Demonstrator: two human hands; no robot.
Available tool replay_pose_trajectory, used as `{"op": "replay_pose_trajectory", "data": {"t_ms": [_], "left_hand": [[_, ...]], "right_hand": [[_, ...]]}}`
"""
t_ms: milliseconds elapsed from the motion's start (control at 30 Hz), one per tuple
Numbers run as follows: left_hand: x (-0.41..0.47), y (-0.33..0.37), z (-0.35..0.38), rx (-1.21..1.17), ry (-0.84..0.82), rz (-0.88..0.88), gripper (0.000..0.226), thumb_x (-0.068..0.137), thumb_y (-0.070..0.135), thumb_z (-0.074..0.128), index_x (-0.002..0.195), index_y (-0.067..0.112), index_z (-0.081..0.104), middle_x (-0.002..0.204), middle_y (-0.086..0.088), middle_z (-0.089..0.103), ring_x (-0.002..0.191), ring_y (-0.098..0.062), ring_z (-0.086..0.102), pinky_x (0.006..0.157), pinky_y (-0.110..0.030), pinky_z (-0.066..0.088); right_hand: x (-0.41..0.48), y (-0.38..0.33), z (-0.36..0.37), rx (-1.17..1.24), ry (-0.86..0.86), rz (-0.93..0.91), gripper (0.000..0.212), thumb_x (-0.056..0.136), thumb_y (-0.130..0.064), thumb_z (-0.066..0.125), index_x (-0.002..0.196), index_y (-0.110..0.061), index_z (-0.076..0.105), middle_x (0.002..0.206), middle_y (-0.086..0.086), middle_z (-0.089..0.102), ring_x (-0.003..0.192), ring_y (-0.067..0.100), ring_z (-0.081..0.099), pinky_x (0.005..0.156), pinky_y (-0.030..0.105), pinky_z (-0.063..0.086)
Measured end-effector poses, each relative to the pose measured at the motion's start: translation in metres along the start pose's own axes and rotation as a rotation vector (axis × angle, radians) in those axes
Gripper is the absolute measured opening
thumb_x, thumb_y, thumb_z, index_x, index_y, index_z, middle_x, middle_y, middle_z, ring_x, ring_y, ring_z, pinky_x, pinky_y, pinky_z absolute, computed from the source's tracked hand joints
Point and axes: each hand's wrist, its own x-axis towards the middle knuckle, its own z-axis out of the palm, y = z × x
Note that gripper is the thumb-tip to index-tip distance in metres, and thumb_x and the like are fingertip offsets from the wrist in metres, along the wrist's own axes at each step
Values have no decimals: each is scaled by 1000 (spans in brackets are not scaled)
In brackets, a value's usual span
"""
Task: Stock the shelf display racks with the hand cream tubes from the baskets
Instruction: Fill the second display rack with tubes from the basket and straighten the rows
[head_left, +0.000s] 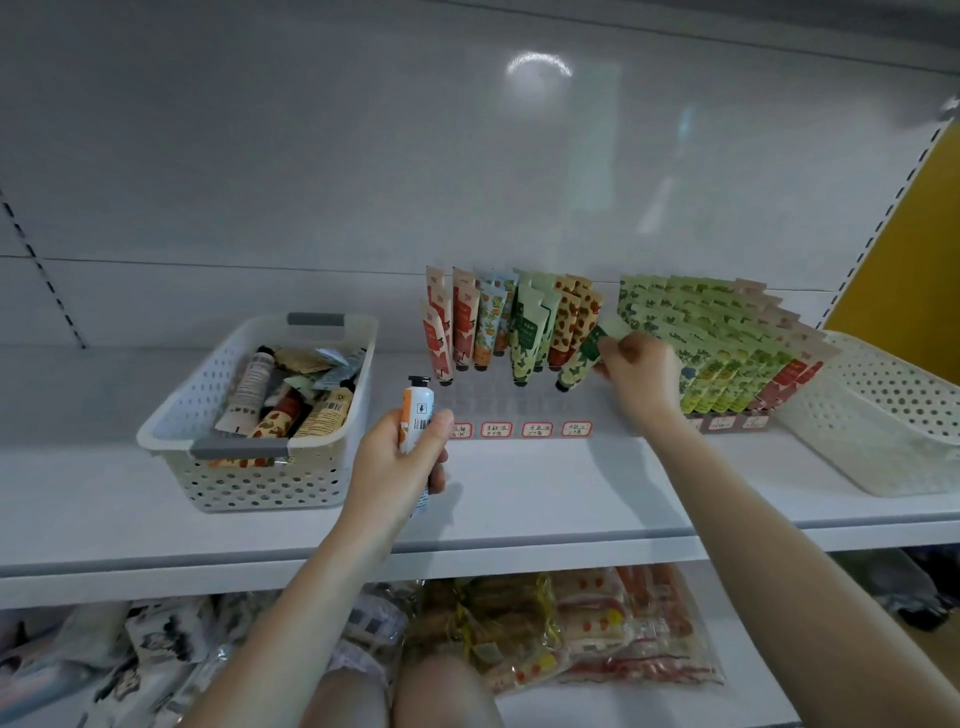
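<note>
My left hand (402, 460) grips an orange-and-white hand cream tube (417, 410) upright, black cap on top, in front of the clear display rack (519, 402). My right hand (636, 371) pinches the flat end of a green tube (584, 364) that leans cap-down at the rack's right end. The rack holds several tubes standing cap-down in rows. A second rack (727, 421) to the right is packed with green and red tubes. The white perforated basket (260, 467) on the left holds several loose tubes.
A second white perforated basket (883, 415) sits at the far right of the shelf. Red-bordered price labels (519, 429) line the rack fronts. The lower shelf holds packaged goods (571, 629). A yellow panel (904, 249) stands at the right.
</note>
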Motion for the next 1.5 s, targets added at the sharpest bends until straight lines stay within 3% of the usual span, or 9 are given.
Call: {"op": "replay_pose_trajectory", "data": {"t_ms": [100,200,433,667,800,1000,1167,1267,1500], "left_hand": [[6,-2,1,-17,0,-24,28,93,35,51,85,8,54,69,-4,56,46,-1,52,49,-12,47],[10,-3,3,-28,7,-42,28,93,36,49,85,10,53,70,-4,56,50,-4,53,49,-11,47],[16,-7,4,-22,17,-26,29,94,34,48,86,7,54,72,-6,55,46,1,52,47,-8,43],[19,-13,5,-31,21,-32,27,94,33,48,87,8,55,72,-5,56,45,2,52,46,-8,43],[21,-17,6,-21,12,-36,27,94,34,49,87,9,55,75,-7,57,47,1,53,49,-9,46],[19,-16,7,-7,16,-44,27,93,36,48,91,10,55,76,-6,58,46,3,53,46,-6,43],[18,-12,5,-11,10,-44,29,94,38,47,88,11,55,73,-4,58,49,0,54,49,-8,46],[17,-9,4,-44,1,-55,32,95,37,45,90,7,56,72,-5,58,53,-6,54,50,-12,47],[15,-5,4,-96,-10,-73,30,94,36,46,96,9,57,72,-4,58,54,-8,54,52,-16,50]], "right_hand": [[17,-1,12,-50,-30,-50,33,92,-13,51,60,-5,45,75,29,63,67,32,63,52,26,34],[26,-8,24,-113,-71,-100,40,94,-12,47,56,-9,35,78,34,62,60,21,49,49,25,27],[37,-6,41,-289,-181,-77,26,95,-14,45,74,-1,51,89,30,66,67,27,55,61,35,46],[45,-7,45,-387,-213,-88,29,97,-16,46,70,-5,45,89,27,66,69,29,57,61,31,42],[43,-10,45,-417,-233,-105,28,97,-14,45,78,5,55,90,27,66,78,37,62,65,39,49],[44,-10,46,-423,-244,-81,36,97,-15,45,62,-8,41,89,25,66,68,23,51,57,27,37],[42,-9,42,-389,-248,-55,20,96,-16,48,80,-4,46,75,10,53,71,23,47,48,27,30],[42,-6,42,-377,-246,-49,25,95,-16,50,73,-7,44,63,1,42,66,22,44,46,23,28],[40,-9,43,-371,-240,-88,18,96,-17,48,91,-1,54,80,13,53,72,23,48,58,28,34]]}}
